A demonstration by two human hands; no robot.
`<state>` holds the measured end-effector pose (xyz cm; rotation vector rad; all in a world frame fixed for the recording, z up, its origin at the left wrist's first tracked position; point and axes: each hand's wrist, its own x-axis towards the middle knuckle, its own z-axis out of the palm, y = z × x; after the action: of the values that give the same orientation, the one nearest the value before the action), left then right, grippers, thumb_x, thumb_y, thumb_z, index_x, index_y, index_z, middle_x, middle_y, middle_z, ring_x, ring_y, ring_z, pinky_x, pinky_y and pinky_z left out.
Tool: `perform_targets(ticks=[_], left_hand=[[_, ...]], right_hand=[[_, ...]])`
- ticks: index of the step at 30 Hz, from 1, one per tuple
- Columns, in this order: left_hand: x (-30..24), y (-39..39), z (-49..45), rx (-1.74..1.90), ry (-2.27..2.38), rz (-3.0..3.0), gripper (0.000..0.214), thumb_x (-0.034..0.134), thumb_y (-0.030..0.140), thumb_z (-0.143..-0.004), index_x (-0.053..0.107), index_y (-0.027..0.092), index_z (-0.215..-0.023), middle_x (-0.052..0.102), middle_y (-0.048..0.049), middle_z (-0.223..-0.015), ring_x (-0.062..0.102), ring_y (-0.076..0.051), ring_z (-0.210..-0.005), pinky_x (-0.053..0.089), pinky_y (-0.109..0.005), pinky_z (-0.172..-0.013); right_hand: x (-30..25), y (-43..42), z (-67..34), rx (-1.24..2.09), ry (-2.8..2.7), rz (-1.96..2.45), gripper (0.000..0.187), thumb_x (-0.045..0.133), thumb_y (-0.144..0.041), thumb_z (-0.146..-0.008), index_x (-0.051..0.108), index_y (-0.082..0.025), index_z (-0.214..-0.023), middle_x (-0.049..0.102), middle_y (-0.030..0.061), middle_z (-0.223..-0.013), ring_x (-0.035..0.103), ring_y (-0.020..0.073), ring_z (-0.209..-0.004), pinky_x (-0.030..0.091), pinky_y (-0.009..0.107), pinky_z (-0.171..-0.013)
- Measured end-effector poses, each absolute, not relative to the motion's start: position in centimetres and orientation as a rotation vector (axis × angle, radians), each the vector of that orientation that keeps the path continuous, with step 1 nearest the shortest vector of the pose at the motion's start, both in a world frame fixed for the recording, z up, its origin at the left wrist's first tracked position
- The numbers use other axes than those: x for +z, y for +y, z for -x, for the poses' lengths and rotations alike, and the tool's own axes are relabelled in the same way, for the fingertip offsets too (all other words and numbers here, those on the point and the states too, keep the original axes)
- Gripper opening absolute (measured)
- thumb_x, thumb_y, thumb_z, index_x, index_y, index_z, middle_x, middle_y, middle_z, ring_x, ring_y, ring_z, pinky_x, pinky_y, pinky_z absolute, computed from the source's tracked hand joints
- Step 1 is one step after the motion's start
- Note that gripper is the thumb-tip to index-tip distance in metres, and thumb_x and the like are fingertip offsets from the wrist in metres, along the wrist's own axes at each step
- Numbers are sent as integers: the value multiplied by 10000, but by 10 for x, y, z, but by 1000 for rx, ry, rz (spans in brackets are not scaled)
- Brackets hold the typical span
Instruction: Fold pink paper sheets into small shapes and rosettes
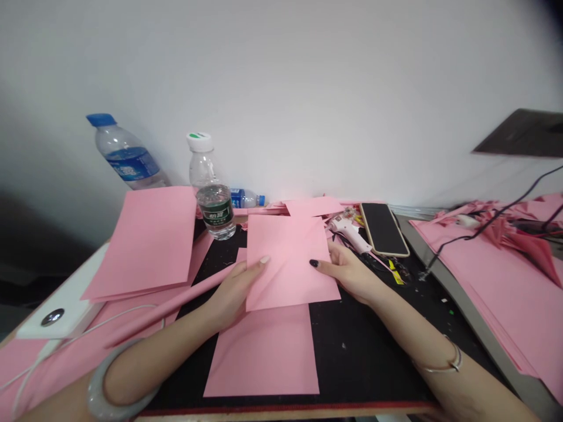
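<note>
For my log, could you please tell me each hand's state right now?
Left hand: holding a pink sheet by its left edge.
Right hand: holding the same sheet by its right edge.

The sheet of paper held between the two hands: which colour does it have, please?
The held sheet is plain pink, best seen in the head view.

White-capped bottle (211, 186), dark-green label (217, 213): "怡寶" | leaning blue-capped bottle (125, 153), blue label (132, 164): white print, unreadable
</note>
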<state>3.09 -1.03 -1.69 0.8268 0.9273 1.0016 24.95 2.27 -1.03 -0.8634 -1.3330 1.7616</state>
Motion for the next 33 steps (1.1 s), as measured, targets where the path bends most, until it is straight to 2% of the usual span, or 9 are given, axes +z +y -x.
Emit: perform_targets(ticks=[3,6,10,14,22,26,30,33], left_hand=[[-18,-10,-31,994,917,-780,275,568,374,-826,679,207,-1014,687,-69,-1068,567,-278,-1107,422,-348,-937],[-20,-10,-32,959,821,-754,284,577,339,-828,655,203,-1065,680,-83,-1080,576,-283,-1096,442,-367,-924],[-18,-14,-34,869,662,-715,341,589,254,-831,589,179,-1164,634,-118,-1163,574,-276,-1099,445,-404,-935],[-17,-14,-34,819,673,-752,395,587,279,-838,546,191,-1220,596,-126,-1222,565,-279,-1110,441,-425,-942],[-17,-15,-30,802,768,-973,454,624,275,-809,526,186,-1243,547,-114,-1288,528,-282,-1155,415,-448,-976],[-14,-16,-28,805,852,-1094,438,619,302,-810,536,215,-1231,561,-79,-1277,534,-263,-1147,421,-423,-973],[-14,-14,-27,796,884,-1090,365,614,320,-806,612,200,-1151,620,-80,-1200,559,-284,-1109,425,-431,-953],[-12,-11,-28,815,800,-1049,326,624,269,-787,651,187,-1102,578,-86,-1256,501,-292,-1178,387,-412,-986]], right_hand=[[-8,24,-251,1754,-1332,859,443,670,-230,-767,542,-185,-1188,603,93,-1201,606,205,-1025,479,343,-877],[-6,23,-250,1711,-1309,904,420,666,-246,-773,553,-202,-1176,617,81,-1182,624,197,-986,498,329,-843],[-6,20,-249,1653,-1300,1054,350,690,-282,-749,616,-176,-1074,671,84,-1072,652,206,-903,518,318,-771],[-9,20,-251,1683,-1347,1079,306,707,-300,-726,654,-148,-987,689,94,-1013,658,216,-866,517,342,-771],[-7,17,-252,1693,-1471,1060,384,735,-267,-698,645,-168,-1058,665,93,-1085,625,244,-982,502,383,-842],[-9,16,-250,1662,-1517,1052,428,732,-255,-701,628,-189,-1111,666,81,-1087,604,245,-1024,493,388,-867],[-10,17,-252,1686,-1550,990,369,688,-260,-749,641,-191,-1108,677,70,-1062,612,226,-1009,487,377,-876],[-9,19,-256,1728,-1552,926,312,676,-267,-756,678,-186,-1057,676,75,-1068,614,224,-1002,486,365,-871]])
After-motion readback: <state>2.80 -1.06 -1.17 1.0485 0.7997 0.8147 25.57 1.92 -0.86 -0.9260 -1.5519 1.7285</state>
